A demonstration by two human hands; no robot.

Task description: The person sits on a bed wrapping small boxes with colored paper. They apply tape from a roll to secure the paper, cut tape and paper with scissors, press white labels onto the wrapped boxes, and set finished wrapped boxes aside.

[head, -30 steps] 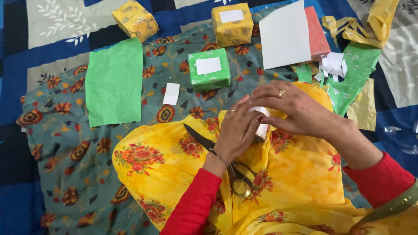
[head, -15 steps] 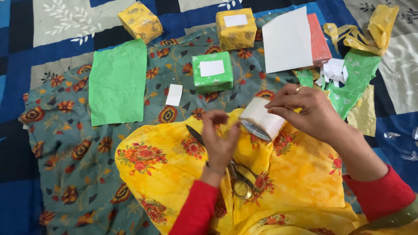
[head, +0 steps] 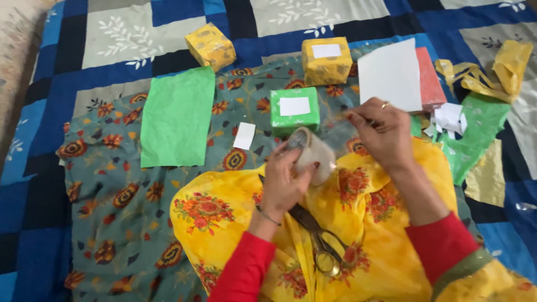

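Tape roll (head: 309, 150): wide, pale and translucent, blurred, tilted with its round opening turned up and left. Held above the yellow flowered cloth (head: 380, 223), just below the green wrapped box (head: 295, 109). Gripped around its side by the left hand (head: 282, 182), fingers curled over the outer wall. Clear strip (head: 335, 124) drawn off the roll's top, stretched up and right, faint and shiny against the patterned fabric. Far end of the strip pinched between the fingertips of the right hand (head: 383, 131), near the lower edge of the white card (head: 391, 75).
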